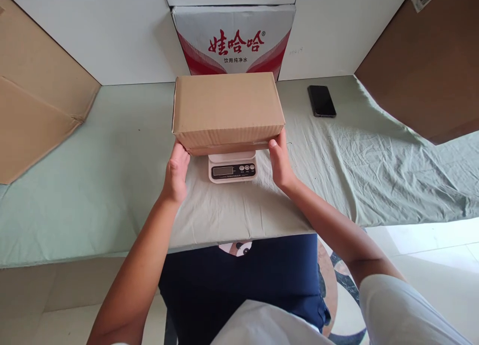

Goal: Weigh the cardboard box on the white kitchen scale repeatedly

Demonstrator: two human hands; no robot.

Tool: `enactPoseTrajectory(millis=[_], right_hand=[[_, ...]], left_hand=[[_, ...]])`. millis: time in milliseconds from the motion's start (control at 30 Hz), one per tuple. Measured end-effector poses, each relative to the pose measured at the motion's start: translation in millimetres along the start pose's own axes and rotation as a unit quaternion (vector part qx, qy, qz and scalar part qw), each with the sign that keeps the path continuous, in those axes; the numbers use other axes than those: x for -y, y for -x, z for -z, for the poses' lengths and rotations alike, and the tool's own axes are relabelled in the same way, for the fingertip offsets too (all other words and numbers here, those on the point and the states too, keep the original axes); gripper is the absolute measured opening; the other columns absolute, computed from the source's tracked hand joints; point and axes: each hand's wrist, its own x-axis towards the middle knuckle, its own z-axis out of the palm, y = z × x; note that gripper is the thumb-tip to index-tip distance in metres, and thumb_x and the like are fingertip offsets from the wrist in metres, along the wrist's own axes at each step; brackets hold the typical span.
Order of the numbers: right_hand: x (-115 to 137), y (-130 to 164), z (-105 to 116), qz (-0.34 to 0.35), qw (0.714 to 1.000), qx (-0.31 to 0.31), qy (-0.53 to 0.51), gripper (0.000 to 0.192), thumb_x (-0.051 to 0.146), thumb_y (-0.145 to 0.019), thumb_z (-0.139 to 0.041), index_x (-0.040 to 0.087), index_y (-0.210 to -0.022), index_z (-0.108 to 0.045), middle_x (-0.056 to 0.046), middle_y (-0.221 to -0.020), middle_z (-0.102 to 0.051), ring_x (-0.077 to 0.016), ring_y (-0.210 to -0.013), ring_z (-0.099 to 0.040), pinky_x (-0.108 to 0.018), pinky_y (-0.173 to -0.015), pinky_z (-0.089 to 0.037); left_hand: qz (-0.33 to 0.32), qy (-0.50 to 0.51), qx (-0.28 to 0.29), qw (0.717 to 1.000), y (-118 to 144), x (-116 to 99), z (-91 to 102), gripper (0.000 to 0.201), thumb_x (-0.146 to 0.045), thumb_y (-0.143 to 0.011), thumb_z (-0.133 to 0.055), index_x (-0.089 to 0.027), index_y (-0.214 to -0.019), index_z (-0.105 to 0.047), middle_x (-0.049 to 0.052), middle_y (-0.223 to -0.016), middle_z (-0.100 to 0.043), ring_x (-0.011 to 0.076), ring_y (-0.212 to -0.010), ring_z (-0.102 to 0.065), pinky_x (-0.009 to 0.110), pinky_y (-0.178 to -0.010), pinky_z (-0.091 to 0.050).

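A closed brown cardboard box (228, 103) is gripped at its two near lower corners. My left hand (177, 172) is closed around the left corner, its fingers mostly hidden beneath and behind the box. On the other side, my right hand (280, 160) holds the right corner, thumb on the front face. Under the box is a small white digital scale (232, 168), with only its front panel, dark display and round buttons showing. Whether the box rests on the scale or hovers just above it I cannot tell.
A black phone (322, 101) lies on the pale green cloth (123, 185) to the right. Behind the box stands a white and red printed carton (234, 40). Large cardboard panels (41, 95) flank the table on the left and right. The table's near edge is by my lap.
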Motion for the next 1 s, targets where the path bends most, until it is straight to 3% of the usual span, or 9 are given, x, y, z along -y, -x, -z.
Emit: enactPoseTrajectory(millis=[467,800,900,1000], right_hand=[[0.4,-2.1,3.2,-0.024,1.000,0.010,-0.008,0.061,0.065,-0.096,-0.041,0.039,-0.151,-0.036,0.002,-0.163,-0.041,-0.0257,-0.153,-0.039,-0.050,-0.133,-0.032],[4.0,0.5,1.4,-0.024,1.000,0.008,-0.012,0.060,0.063,-0.096,-0.043,0.042,-0.151,-0.037,0.003,-0.163,-0.042,-0.0243,-0.153,-0.041,-0.049,-0.132,-0.034],[1.5,-0.3,4.3,-0.027,0.999,0.006,0.016,0.065,0.068,-0.095,-0.039,0.043,-0.154,-0.030,0.004,-0.167,-0.037,-0.0241,-0.159,-0.033,-0.052,-0.134,-0.030],[-4.1,-4.8,16.4,-0.034,0.998,-0.024,0.048,0.071,0.075,-0.094,-0.030,0.048,-0.158,-0.015,0.008,-0.173,-0.023,-0.0238,-0.165,-0.019,-0.058,-0.136,-0.021]], left_hand=[[0.010,0.017,0.005,1.000,-1.6,1.1,-1.3,0.085,-0.088,-0.085,-0.031,-0.038,-0.150,-0.051,0.001,-0.161,-0.049,0.0308,-0.159,-0.031,0.048,-0.131,-0.028],[-0.003,0.024,0.011,1.000,-2.7,7.7,0.4,0.085,-0.088,-0.085,-0.030,-0.036,-0.148,-0.053,0.003,-0.162,-0.048,0.0328,-0.157,-0.034,0.048,-0.129,-0.031],[0.002,0.022,0.011,1.000,-2.7,5.2,2.6,0.088,-0.089,-0.084,-0.029,-0.036,-0.151,-0.050,0.003,-0.164,-0.045,0.0318,-0.160,-0.029,0.047,-0.132,-0.027],[0.008,0.030,-0.021,0.999,-4.0,7.2,16.7,0.086,-0.090,-0.084,-0.025,-0.043,-0.152,-0.047,-0.006,-0.170,-0.036,0.0261,-0.164,-0.017,0.044,-0.135,-0.018]])
